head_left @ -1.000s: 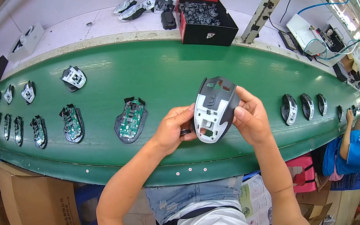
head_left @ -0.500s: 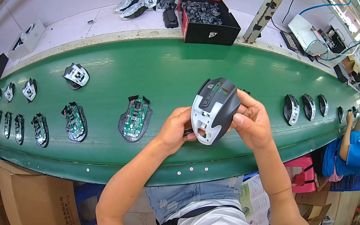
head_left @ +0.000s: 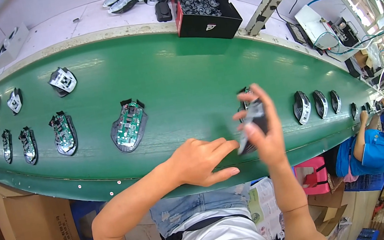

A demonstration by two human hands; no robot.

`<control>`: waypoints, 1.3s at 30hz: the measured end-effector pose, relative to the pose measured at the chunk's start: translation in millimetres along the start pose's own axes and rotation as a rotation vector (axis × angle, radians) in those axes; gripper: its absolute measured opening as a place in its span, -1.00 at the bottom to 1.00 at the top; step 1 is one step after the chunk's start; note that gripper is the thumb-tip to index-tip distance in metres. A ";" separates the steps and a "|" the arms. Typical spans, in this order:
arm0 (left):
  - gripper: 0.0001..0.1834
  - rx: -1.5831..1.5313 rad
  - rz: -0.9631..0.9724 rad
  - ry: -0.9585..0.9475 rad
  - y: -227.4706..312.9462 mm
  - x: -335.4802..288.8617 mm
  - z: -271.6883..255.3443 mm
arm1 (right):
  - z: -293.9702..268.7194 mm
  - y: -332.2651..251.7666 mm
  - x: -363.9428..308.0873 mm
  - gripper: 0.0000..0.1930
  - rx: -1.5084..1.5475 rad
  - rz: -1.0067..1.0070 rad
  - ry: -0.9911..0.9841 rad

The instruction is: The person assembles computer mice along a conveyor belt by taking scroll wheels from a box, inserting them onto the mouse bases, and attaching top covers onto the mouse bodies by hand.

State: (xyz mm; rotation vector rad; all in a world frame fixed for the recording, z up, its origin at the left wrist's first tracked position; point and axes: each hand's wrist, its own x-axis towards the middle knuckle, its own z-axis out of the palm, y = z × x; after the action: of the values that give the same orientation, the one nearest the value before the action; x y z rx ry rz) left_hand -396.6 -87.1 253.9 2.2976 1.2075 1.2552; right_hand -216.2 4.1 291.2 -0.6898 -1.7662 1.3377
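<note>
My right hand (head_left: 270,140) holds a grey-and-black computer mouse shell (head_left: 254,111) tipped on its side low over the green belt, fingers and shell smeared by motion. Behind it the top of a green circuit board (head_left: 246,91) peeks out, the rest of it hidden. My left hand (head_left: 200,162) is empty, its fingers stretched toward the shell and the thumb apart, over the belt's near edge. Left of it, a mouse base with a green circuit board (head_left: 130,125) lies face up on the belt.
More bases with boards (head_left: 64,134) and mouse shells (head_left: 63,81) line the green belt (head_left: 164,74) leftward; several shells (head_left: 302,107) stand to the right. An open black box (head_left: 209,23) of small dark parts sits on the far ledge. Co-workers in blue (head_left: 367,151) are at both ends.
My left hand has let go of the mouse shell and drawn back down. The right hand has turned the shell on its side. The whole view has shifted slightly.
</note>
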 end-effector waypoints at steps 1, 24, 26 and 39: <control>-0.62 0.066 0.003 -0.082 0.9 2.0 -0.2 | -13.3 -6.1 6.0 -0.22 -0.034 0.046 0.087; -0.83 0.196 -0.070 -0.067 -18.4 -11.5 11.4 | -37.1 50.2 17.0 -0.45 -1.225 0.166 0.137; -0.84 0.193 -0.071 -0.080 -18.2 -11.9 10.5 | -33.8 52.9 13.6 -0.43 -1.285 0.114 0.171; -0.83 0.167 -0.114 -0.121 -18.5 -14.7 1.5 | -55.4 60.2 45.0 -0.47 -1.212 -0.017 0.131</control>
State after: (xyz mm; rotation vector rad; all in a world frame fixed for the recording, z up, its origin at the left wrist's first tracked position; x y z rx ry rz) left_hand -409.7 -86.7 234.1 2.3431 1.4261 0.9960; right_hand -195.8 86.7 252.6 -1.3208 -2.3539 0.0446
